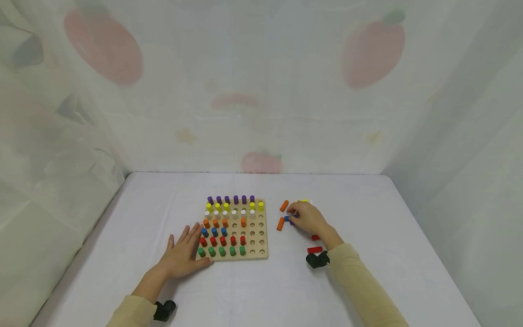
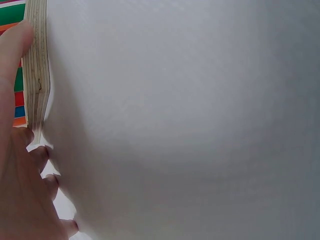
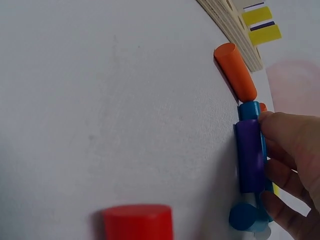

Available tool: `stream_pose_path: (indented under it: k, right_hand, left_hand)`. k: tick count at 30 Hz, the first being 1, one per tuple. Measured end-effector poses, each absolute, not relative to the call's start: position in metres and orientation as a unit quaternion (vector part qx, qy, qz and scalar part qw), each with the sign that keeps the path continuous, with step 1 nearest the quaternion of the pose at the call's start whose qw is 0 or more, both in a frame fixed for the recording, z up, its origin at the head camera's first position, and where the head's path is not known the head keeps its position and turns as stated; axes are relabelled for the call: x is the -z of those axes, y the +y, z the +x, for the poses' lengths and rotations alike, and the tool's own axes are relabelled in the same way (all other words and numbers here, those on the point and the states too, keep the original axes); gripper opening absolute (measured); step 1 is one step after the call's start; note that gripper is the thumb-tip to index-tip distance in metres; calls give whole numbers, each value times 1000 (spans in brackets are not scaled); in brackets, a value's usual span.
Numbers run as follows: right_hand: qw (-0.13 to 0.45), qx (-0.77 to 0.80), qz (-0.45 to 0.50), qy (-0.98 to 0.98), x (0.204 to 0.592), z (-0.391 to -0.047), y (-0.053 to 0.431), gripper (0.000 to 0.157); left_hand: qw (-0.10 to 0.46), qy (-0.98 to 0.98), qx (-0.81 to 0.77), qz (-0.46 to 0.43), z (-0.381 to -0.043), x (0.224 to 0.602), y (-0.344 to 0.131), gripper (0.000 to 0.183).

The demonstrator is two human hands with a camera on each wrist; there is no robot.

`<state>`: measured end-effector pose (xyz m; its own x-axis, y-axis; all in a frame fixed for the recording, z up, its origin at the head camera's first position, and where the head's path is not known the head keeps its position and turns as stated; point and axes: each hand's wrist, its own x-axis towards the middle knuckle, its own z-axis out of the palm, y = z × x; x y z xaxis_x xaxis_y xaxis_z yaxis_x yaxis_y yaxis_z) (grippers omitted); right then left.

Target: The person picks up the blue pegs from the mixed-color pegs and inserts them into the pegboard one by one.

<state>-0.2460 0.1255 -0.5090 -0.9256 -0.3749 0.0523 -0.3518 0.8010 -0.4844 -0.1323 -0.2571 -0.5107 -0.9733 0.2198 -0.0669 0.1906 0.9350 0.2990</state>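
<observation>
From my remote station I am seeing the left hand point(image 1: 178, 258) resting with its fingers spread at the board's left edge, its thumb lapping over the near-left corner of the board point(image 1: 257, 247). The right hand point(image 1: 308, 219) is working to the right of the board; its fingers are bending down over the loose blue pegs point(image 1: 288, 219), and the thumb is touching one. I cannot tell whether they are pinching it. A loose purple peg point(image 3: 250, 155) is lying right beside that blue one.

The board is sitting on the white cloth point(image 1: 229, 295) and holding upright pegs in rows. Six purple pegs point(image 1: 235, 200) are lining its far edge. Coming nearer, I am counting five yellow pegs point(image 1: 226, 207), six white pegs point(image 1: 234, 214), four orange pegs point(image 1: 225, 223), three blue pegs point(image 1: 214, 232), five red pegs point(image 1: 223, 241) and, by the near edge, five green pegs point(image 1: 222, 251). Bare holes are showing mostly toward the board's right side.

Just right of the board, two loose orange pegs point(image 1: 280, 224) are lying on their sides. Something yellow point(image 1: 302, 200) is peeking out behind the right hand. Farther right of the board, two loose red pegs point(image 1: 314, 250) are lying near the right wrist.
</observation>
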Motion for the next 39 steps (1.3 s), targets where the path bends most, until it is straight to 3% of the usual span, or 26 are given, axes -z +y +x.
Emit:
stream_pose_path:
  k: [39]
  right_hand:
    - [17,231,-181,956,514,-250,121,14]
  left_hand:
    - [54,982,-153,100,-132,510,-256,105]
